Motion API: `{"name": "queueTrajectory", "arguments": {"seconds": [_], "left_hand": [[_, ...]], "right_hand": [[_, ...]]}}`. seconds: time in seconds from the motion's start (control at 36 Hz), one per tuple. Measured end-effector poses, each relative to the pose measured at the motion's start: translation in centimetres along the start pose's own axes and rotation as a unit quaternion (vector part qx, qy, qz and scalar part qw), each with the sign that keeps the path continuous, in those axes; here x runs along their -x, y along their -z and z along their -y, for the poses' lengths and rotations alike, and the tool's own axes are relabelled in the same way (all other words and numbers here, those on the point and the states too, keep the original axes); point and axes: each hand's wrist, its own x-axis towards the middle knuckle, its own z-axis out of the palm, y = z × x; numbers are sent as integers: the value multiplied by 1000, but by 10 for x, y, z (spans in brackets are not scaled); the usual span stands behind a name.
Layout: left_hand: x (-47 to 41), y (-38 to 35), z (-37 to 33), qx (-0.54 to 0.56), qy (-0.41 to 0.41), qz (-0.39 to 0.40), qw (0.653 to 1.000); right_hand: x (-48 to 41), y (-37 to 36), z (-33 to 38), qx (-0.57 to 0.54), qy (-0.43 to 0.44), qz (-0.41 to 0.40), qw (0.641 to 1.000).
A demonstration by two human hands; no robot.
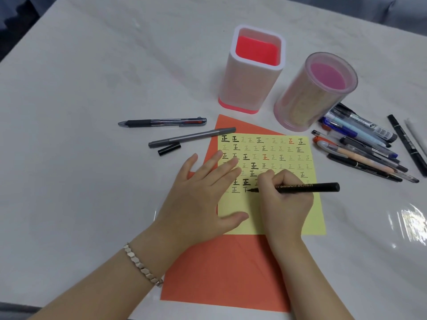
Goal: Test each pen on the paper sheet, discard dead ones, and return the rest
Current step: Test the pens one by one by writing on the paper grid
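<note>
A yellow paper sheet (288, 211) covered with rows of small test marks lies on an orange sheet (231, 273). My right hand (286, 202) grips a black pen (318, 187), its tip touching the yellow sheet beside a fresh black stroke. My left hand (203, 199) lies flat with straight fingers on the yellow sheet's left edge. A pile of several pens (365, 148) lies to the right. Left of the paper lie a clear-and-black pen (161, 122), a grey pen (191, 137) and a loose black cap (169, 149).
Two pen holders stand behind the paper: a white square one with a red inside (251, 72) and a clear round one with a pink inside (316, 93). The table (92, 88) is pale marble with a glossy film.
</note>
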Motion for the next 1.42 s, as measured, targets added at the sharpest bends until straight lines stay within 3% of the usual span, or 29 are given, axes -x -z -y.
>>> {"name": "queueTrajectory", "arguments": {"seconds": [0.81, 1.28, 1.42], "left_hand": [[1, -1, 1, 7, 0, -4, 1000], [1, -2, 3, -3, -10, 0, 1000], [3, 4, 1, 52, -6, -58, 997]], "right_hand": [[1, -1, 2, 12, 12, 28, 999], [-3, 9, 8, -41, -67, -28, 997], [-6, 19, 13, -47, -65, 9, 997]]}}
